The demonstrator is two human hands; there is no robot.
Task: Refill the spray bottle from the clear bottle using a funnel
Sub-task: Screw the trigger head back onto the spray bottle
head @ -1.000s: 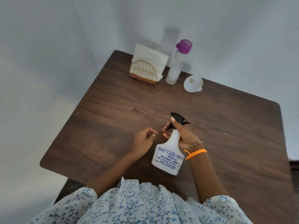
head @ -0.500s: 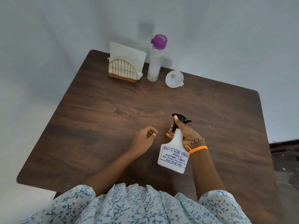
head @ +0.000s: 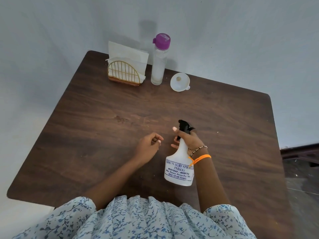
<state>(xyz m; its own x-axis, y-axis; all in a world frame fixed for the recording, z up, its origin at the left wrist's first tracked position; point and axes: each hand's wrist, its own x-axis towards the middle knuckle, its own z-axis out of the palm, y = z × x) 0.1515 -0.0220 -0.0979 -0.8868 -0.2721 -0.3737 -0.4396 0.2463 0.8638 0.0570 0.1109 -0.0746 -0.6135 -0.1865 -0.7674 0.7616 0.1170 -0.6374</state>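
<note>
brown table [head: 86, 144] | right hand [head: 187, 140] grips spray bottle [head: 179, 168] neck | left hand [head: 146, 147] beside it, loosely curled, holding nothing

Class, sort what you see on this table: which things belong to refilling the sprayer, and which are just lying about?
Needed for the job:
spray bottle, gripped by the right hand
clear bottle
funnel

Just lying about:
napkin holder with napkins

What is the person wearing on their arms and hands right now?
Both forearms are bare. Short sleeves of white fabric with a small blue floral print end above the elbows. The right wrist carries an orange thread band with a loose knotted tail, and just above it a thin beaded bracelet of dark and pale beads. The left hand and wrist show no jewellery. Fingernails look pale, perhaps painted.
</note>
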